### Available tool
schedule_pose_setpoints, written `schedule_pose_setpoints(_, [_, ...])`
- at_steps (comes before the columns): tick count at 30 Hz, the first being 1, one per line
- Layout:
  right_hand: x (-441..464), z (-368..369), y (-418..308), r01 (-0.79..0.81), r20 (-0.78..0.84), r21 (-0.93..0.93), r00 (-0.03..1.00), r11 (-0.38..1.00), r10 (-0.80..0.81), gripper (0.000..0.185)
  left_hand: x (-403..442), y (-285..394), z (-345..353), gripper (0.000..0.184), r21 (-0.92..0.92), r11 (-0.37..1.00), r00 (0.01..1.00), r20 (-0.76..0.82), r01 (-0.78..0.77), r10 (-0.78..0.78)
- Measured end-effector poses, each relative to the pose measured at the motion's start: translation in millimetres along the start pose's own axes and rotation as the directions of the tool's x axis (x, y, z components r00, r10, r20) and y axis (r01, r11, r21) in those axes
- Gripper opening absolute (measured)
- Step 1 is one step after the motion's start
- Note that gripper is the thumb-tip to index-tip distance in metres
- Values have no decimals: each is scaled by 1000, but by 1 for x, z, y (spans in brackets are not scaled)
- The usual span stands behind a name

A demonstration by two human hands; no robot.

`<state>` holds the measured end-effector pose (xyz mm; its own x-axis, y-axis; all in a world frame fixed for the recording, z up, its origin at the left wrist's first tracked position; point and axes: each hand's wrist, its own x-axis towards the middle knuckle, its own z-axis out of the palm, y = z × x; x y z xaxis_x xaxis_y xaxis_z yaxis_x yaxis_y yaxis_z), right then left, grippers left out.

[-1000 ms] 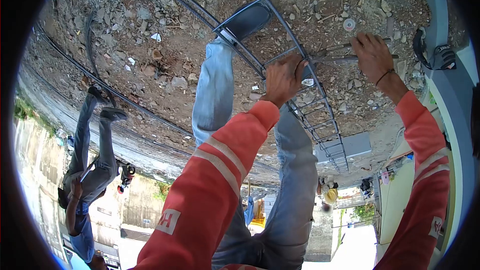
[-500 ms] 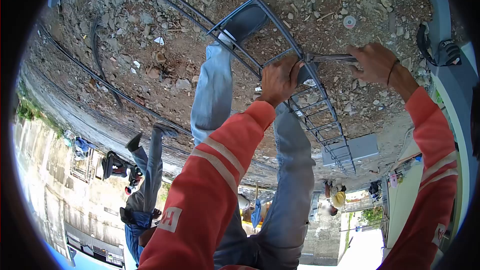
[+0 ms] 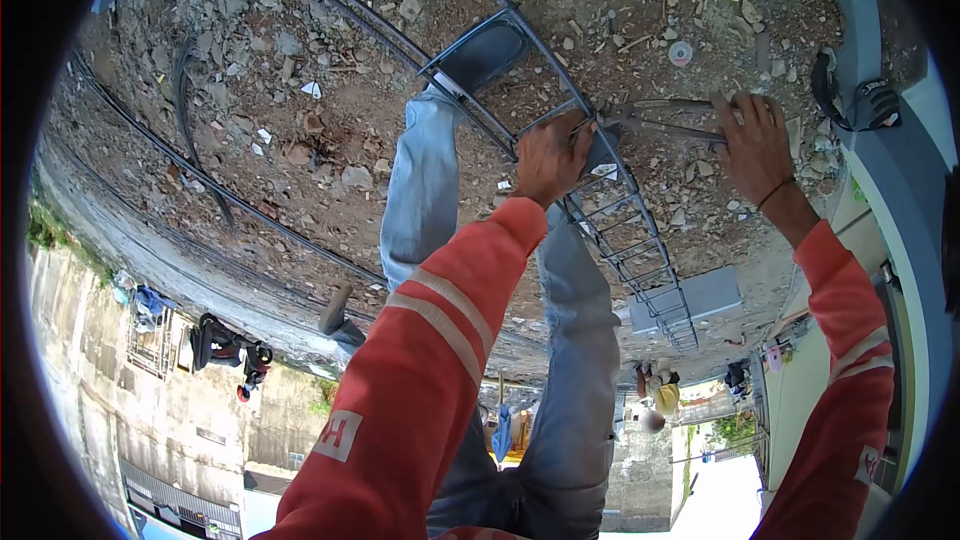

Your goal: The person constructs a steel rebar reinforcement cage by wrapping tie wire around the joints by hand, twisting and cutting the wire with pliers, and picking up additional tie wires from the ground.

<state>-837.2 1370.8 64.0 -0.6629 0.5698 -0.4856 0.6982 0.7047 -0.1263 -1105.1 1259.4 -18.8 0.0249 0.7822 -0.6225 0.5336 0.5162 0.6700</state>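
A long rebar cage (image 3: 545, 50) of dark bars and square ties runs diagonally past my feet. My left hand (image 3: 548, 158) is closed around it at a joint, fingers bent against the bars; whether a thin wire is also pinched there cannot be made out. My right hand (image 3: 757, 152) holds the ends of long-handled pincers (image 3: 665, 118), fingers loosely around the spread handles. The jaws of the pincers sit at the same joint, beside my left fingertips. My shoes show beneath the cage, the left shoe (image 3: 485, 52) more plainly.
Rubble and stones cover the ground, with a round disc (image 3: 680, 53) lying among them. Long loose bars (image 3: 250, 202) lie to the left. A grey slab (image 3: 700, 300) is beyond the cage. Black straps or gloves (image 3: 868, 103) rest on a ledge at right. Another person (image 3: 658, 395) is far behind.
The pincers' handles have spread apart, and my right hand's fingers have loosened. My left hand stays at the joint. The person behind on the left is now mostly hidden behind my arm.
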Motion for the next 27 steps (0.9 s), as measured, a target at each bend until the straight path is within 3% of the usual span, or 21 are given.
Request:
schedule_pose_setpoints(2, [-7, 4, 3, -60, -11, -81, 998, 995, 59, 53, -2, 1, 1, 31, -5, 1000, 1000, 8, 16, -16])
schedule_pose_setpoints(5, [-8, 26, 9, -116, 54, 53, 992, 992, 113, 41, -2, -1, 1, 31, -6, 1000, 1000, 3, 21, -21])
schedule_pose_setpoints(7, [0, 29, 11, -236, 358, 105, 915, 966, 185, 35, -2, -1, 0, 29, -9, 1000, 1000, -7, 7, -7])
schedule_pose_setpoints(8, [3, 29, 12, -238, 356, 105, 915, 966, 187, 35, -2, -2, 0, 28, -15, 1000, 1000, 0, 17, -17])
schedule_pose_setpoints(14, [7, 22, 14, -292, 519, 146, 836, 945, 178, 29, -5, -2, 1, 22, -43, 999, 1000, 0, 13, -13])
schedule_pose_setpoints(16, [16, 9, 15, -338, 652, 224, 749, 914, 117, 40, -3, -1, 0, 21, -37, 999, 1000, -22, -13, 12])
schedule_pose_setpoints(20, [22, 11, 31, -366, 703, 379, 711, 850, -8, 42, -4, -3, -3, 20, -13, 1000, 1000, 22, -16, 16])
schedule_pose_setpoints(21, [36, 3, 41, -776, 945, 328, 263, 538, -195, 40, -3, -3, -2, 20, -9, 1000, 998, 54, -17, 17])
schedule_pose_setpoints(22, [46, -1, 48, -978, 834, -21, -133, 210, -536, 39, -1, -2, -2, 20, -8, 1000, 998, 53, -28, 28])
schedule_pose_setpoints(24, [49, -8, 46, -984, 799, -37, -134, 175, -586, 36, -4, -4, -3, 21, -4, 1000, 998, 54, -31, 31])
schedule_pose_setpoints(26, [52, -24, 38, -881, 886, 262, 58, 393, -461, 35, -2, -9, -2, 21, -28, 999, 999, 25, -39, 39])
schedule_pose_setpoints(27, [51, -33, 30, -883, 886, 257, 53, 394, -461, 35, -3, -10, 0, 21, -53, 998, 999, 11, -46, 47])
